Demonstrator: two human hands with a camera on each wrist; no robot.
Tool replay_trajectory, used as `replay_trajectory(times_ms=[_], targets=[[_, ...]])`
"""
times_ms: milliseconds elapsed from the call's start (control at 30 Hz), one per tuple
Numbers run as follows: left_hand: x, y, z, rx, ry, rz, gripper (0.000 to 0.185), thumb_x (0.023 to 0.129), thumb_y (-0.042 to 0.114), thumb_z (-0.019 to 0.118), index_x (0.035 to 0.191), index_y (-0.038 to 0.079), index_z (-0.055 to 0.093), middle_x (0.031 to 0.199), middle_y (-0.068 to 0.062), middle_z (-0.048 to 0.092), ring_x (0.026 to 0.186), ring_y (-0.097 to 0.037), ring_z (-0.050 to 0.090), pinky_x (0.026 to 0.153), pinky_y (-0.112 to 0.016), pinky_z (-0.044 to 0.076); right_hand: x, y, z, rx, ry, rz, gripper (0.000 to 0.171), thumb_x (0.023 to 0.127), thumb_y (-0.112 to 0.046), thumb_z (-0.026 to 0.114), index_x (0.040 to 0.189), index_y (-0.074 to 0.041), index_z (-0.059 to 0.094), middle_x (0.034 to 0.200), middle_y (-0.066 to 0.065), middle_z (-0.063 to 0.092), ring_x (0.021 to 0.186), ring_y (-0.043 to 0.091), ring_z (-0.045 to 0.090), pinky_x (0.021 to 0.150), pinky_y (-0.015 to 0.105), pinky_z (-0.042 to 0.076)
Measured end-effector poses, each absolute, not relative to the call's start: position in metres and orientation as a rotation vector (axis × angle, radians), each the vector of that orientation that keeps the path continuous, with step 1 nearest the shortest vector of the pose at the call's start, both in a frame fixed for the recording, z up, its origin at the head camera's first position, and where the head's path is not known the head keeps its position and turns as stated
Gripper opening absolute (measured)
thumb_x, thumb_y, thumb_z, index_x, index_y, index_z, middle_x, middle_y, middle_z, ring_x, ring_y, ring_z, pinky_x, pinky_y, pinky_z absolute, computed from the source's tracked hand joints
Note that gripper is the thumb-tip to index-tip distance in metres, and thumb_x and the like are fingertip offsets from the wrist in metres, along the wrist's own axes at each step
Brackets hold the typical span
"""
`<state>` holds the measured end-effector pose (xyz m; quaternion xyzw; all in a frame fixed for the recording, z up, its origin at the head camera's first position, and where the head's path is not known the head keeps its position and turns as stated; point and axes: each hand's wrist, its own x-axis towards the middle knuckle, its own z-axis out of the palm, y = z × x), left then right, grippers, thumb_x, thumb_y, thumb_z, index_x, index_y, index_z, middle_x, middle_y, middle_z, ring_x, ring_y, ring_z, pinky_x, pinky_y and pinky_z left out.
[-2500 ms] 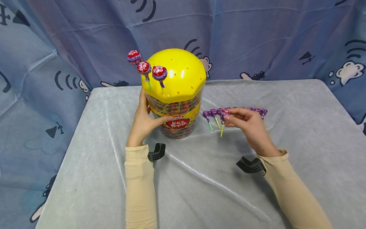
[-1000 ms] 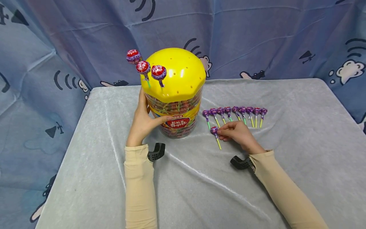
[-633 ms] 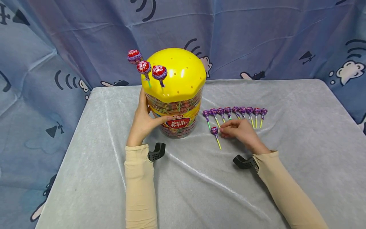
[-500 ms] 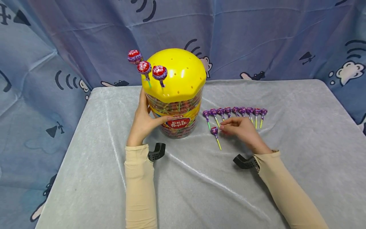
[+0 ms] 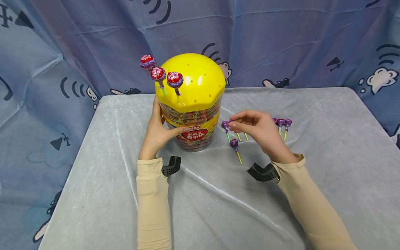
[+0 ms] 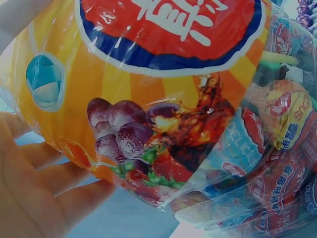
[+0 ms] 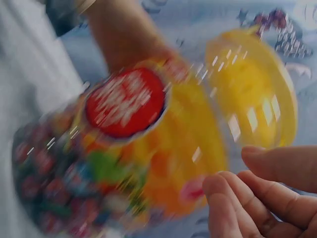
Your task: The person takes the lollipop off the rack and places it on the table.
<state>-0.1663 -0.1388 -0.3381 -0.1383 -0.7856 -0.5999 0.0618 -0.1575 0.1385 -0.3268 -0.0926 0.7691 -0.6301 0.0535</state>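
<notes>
My left hand (image 5: 159, 130) grips a big clear candy jar (image 5: 194, 134), its fingers round the left side and thumb across the front label. The domed yellow lid (image 5: 192, 81) has small holes, and three wrapped lollipops (image 5: 174, 80) stand at its left side. My right hand (image 5: 264, 132) hovers over a row of purple lollipops (image 5: 280, 122), hiding the middle ones. In the right wrist view, its thumb (image 7: 282, 166) and fingers are relaxed and apart, with nothing between them. A single lollipop (image 5: 234, 143) with a yellow stick lies in front of the row's left end.
A grey cloth covers the table (image 5: 212, 208). A blue printed curtain (image 5: 281, 41) hangs behind and to the left. Black wrist mounts (image 5: 264, 172) stick out from both sleeves. Wrapped candies (image 6: 277, 193) fill the jar.
My right hand laid a lollipop down in front of the row and let it go. It has since risen and moved left toward the jar. My left hand has stayed on the jar.
</notes>
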Motion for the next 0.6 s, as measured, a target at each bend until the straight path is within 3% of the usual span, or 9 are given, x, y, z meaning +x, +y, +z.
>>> replay_trajectory(times_ms=[167,300,600], targets=[[-0.175,-0.142,-0.352,-0.429,-2.357,-1.817,0.116,0.07,0.007,0.084,0.152,0.032,0.006,0.152,0.005,0.024,0.133,-0.016,0.031,0.11,-0.046,0.026,-0.154,0.122,-0.298,-0.378,2.292,-1.989,0.02,0.084,-0.012,0.073,0.101,-0.003,0.069,0.092,0.007,0.07,0.082,0.022,0.067,0.076,0.03,0.056],[-0.175,-0.143,-0.355,-0.44,-2.349,-1.807,0.114,0.07,0.014,0.084,0.151,0.037,0.007,0.151,0.009,0.026,0.133,-0.014,0.032,0.11,-0.048,0.026,-0.151,0.109,-0.278,-0.475,2.227,-2.074,0.02,0.082,-0.008,0.074,0.1,0.001,0.07,0.094,0.011,0.069,0.08,0.023,0.067,0.076,0.031,0.056],[-0.172,-0.142,-0.35,-0.448,-2.341,-1.815,0.112,0.072,0.01,0.083,0.152,0.033,0.008,0.15,0.005,0.029,0.131,-0.016,0.034,0.11,-0.046,0.027,-0.148,0.079,-0.247,-0.706,2.21,-2.164,0.018,0.08,-0.001,0.074,0.095,0.007,0.069,0.087,0.012,0.069,0.076,0.03,0.064,0.072,0.032,0.056]])
